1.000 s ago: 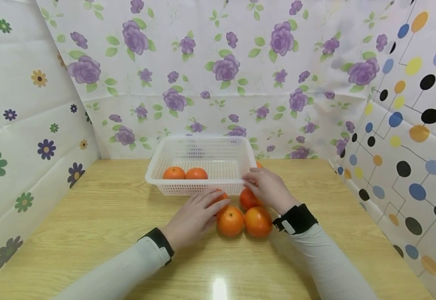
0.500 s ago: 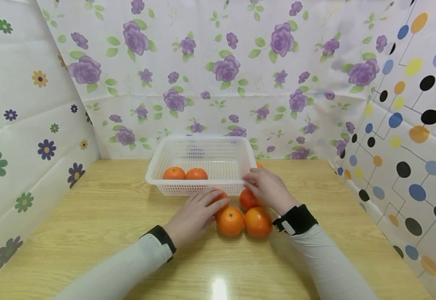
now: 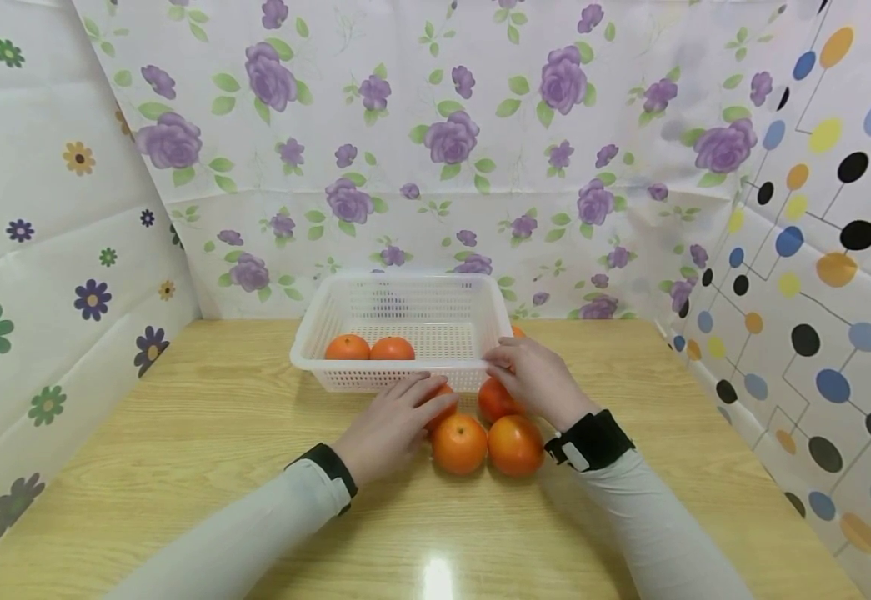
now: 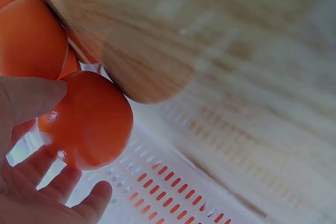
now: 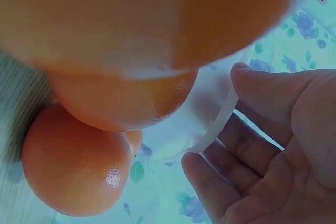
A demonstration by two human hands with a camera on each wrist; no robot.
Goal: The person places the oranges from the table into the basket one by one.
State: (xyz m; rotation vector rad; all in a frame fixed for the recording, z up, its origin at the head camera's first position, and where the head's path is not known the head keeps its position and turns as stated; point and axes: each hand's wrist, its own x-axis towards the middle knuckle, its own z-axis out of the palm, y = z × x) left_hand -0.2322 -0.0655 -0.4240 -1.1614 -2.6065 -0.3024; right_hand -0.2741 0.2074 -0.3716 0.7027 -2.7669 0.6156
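My left hand [image 3: 386, 429] holds an orange [image 3: 444, 400] at the front wall of a white slotted basket [image 3: 443, 365]. In the left wrist view its thumb overlaps the top of this orange [image 4: 89, 121], with the fingers curved below. My right hand [image 3: 536, 379] pinches the basket's front right corner; its thumb and fingers lie on either side of the rim [image 5: 223, 116] in the right wrist view. Between the hands are another orange [image 3: 497, 398] by the basket and two nearer ones, a left orange [image 3: 459, 444] and a right orange [image 3: 516, 446].
Two oranges [image 3: 370, 347] lie inside the basket at the front left. Part of another orange [image 3: 518, 331] shows beyond the right hand, beside the basket. The wooden table [image 3: 202, 425] ends at a flowered cloth [image 3: 360, 200] at the back, with patterned cloths on both sides.
My left hand has shifted slightly right and away from me, and its fingers uncover a little more of the orange. The right hand and the basket stay in place.
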